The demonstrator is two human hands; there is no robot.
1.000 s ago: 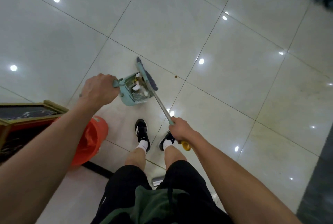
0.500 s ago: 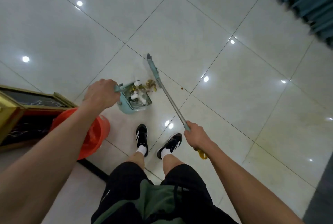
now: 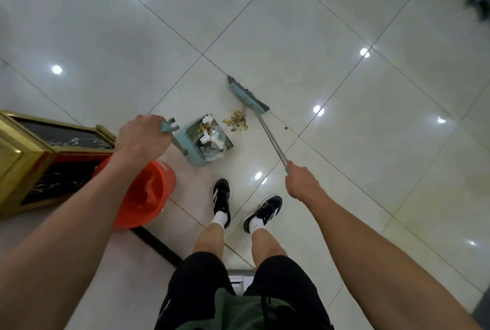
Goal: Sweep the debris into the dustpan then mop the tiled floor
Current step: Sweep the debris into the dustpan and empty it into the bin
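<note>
A: The dustpan (image 3: 205, 144) is set on the tiled floor (image 3: 344, 24), its upright handle clenched in the left hand (image 3: 143, 138). The mouth is turned toward the debris (image 3: 236, 122), presumably so a single stroke can carry it in. Paper and scraps are already held inside.

B: The broom (image 3: 249, 96) shaft is gripped by the right hand (image 3: 303, 183). The head is placed just beyond the pile, so the debris lies between bristles and pan; a pull toward the pan is judged the likely intent.

A: One dark speck (image 3: 286, 127) is noted apart, right of the shaft.

B: An orange bucket (image 3: 148, 194) stands beside the pan under the left forearm, with a gold-framed cabinet (image 3: 39, 149) behind it. Both shoes (image 3: 221, 197) are close; no mop is seen.
</note>
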